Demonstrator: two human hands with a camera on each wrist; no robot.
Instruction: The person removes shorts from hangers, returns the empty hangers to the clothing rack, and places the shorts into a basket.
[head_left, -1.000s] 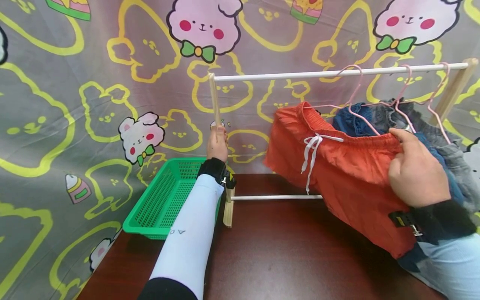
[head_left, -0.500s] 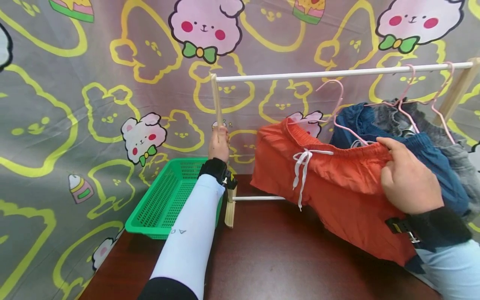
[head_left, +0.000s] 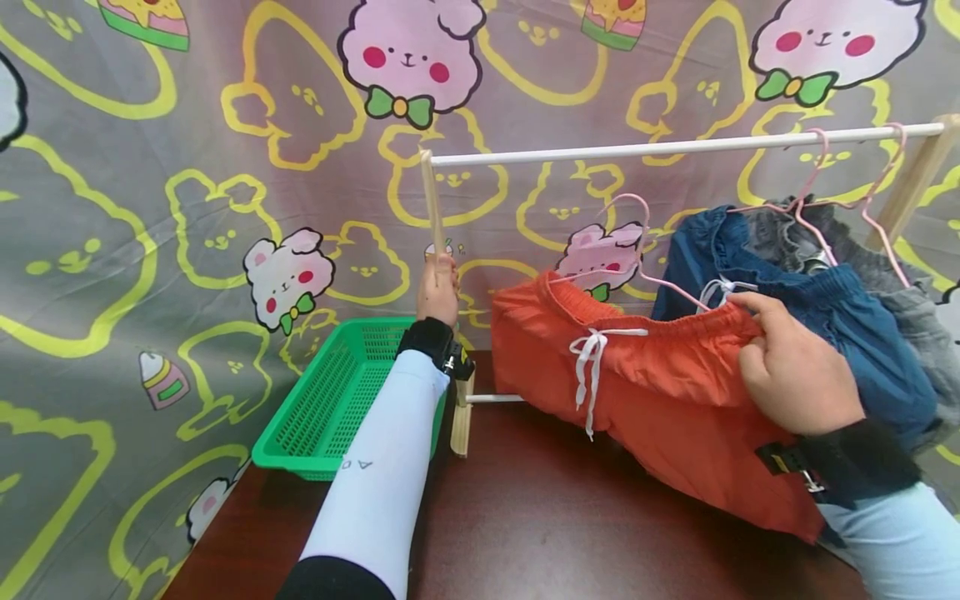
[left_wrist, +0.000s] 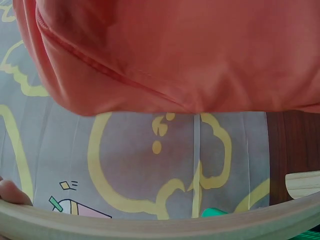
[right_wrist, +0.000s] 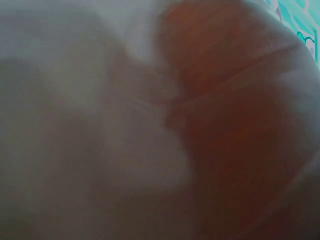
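Left hand: your left hand (head_left: 438, 290) is wrapped around the rack's near-left wooden post (head_left: 432, 200), below its top end.
Right hand: your right hand (head_left: 802, 367) grips the orange shorts (head_left: 667, 417) at the right end of the waistband, index finger lying along its upper edge.
Wrists: you wear a black band on each, over pale blue sleeves (head_left: 382, 467).
Orange shorts: held up in front of the rack, above the tabletop (head_left: 540, 525), waistband at the top and sloping; a white drawstring (head_left: 591, 358) is tied in a bow and dangles down the front.
Hanger: a pink hanger (head_left: 646, 218) is inside the waistband, its hook below the white rail (head_left: 562, 154) and apart from it.
On the rail: two more pink hangers hook over it toward your right, carrying blue shorts (head_left: 877, 342) and grey clothing (head_left: 911, 333) behind them.
Basket: a green basket (head_left: 300, 464) sits on the tabletop to your left, partly behind your left forearm.
Backdrop: a grey cloth (head_left: 202, 125) with yellow outlines and cartoon animals stands behind everything.
Wrist views: your left one shows the shorts' fabric above the post; your right one is too blurred to read details.
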